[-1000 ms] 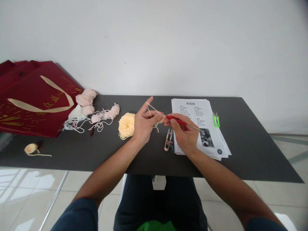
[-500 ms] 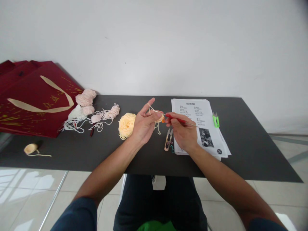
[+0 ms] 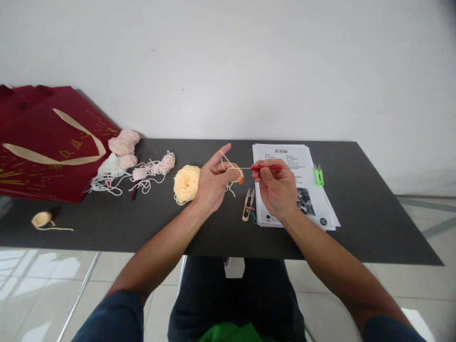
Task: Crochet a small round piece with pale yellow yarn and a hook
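My left hand [image 3: 213, 183] pinches a small cream crochet piece [image 3: 237, 177] with an orange marker on it. A cream yarn strand [image 3: 225, 159] runs over its raised forefinger. My right hand [image 3: 276, 187] is closed on a red-handled crochet hook [image 3: 266, 167], held level with its metal tip pointing at the piece. A cream yarn ball [image 3: 187, 184] lies on the dark table [image 3: 142, 223] just left of my left hand.
Small thread snips [image 3: 248, 205] lie between my hands. Printed sheets [image 3: 294, 183] sit under my right hand, green snips [image 3: 318, 175] at their right edge. Pink and white yarn bits [image 3: 131, 161], a red gift bag [image 3: 50, 142] and a small cream piece [image 3: 41, 219] lie at the left.
My right hand turned the hook from a downward slant to level and drew it slightly right. My left hand stayed in place, holding the piece.
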Demonstrator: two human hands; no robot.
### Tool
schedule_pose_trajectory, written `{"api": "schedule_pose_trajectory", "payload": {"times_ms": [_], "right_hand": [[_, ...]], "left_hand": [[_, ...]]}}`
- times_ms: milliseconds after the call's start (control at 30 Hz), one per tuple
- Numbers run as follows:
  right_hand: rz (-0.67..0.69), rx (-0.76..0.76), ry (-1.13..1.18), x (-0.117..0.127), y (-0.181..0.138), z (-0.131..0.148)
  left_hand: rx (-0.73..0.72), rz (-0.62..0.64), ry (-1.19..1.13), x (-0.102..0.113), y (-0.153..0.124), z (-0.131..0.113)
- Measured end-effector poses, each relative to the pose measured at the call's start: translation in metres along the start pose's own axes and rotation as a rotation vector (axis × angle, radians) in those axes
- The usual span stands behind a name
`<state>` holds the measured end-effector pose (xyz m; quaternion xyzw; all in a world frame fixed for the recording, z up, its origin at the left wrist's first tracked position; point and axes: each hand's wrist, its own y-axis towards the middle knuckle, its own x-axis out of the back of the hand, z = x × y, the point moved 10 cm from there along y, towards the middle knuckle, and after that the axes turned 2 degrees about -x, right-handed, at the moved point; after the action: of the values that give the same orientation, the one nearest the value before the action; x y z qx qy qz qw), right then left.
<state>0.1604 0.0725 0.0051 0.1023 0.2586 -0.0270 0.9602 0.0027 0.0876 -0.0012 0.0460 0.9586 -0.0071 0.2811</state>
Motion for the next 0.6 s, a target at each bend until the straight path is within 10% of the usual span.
{"api": "schedule_pose_trajectory", "payload": {"times_ms": [600], "right_hand": [[0.024,0.187,-0.1,0.002,-0.001,0.022]], "left_hand": [[-0.072,0.017,-0.006,0.006,0.006,-0.008]]}}
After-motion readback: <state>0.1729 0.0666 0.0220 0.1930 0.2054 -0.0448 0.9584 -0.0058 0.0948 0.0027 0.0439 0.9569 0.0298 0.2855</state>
